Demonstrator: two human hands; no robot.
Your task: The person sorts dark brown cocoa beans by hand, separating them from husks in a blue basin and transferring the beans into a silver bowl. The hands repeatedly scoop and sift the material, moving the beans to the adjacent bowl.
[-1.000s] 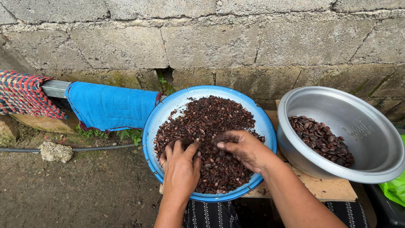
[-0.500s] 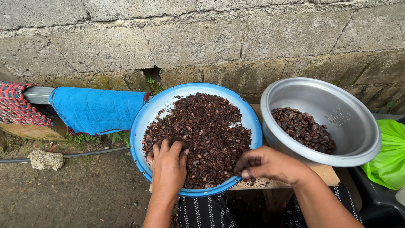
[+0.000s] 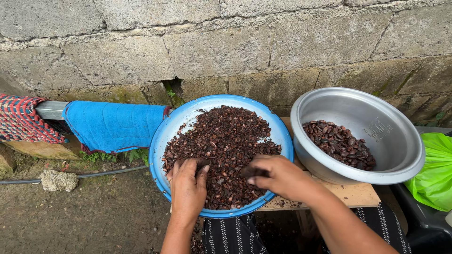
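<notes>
Grey block wall (image 3: 226,42), one, behind one wooden board (image 3: 358,194) carrying one blue round tray (image 3: 186,117) heaped with dark brown beans (image 3: 221,141) too many to count, and one metal bowl (image 3: 400,141) holding a smaller lot of picked beans (image 3: 340,143); one blue cloth (image 3: 115,124) hangs left, one green bag (image 3: 435,171) lies right. Hands, two: left hand (image 3: 188,190) flat on the heap, fingers spread apart; right hand (image 3: 278,176) pinched together on a few beans. Sorting likely goes best spreading thin and lifting small pinches.
</notes>
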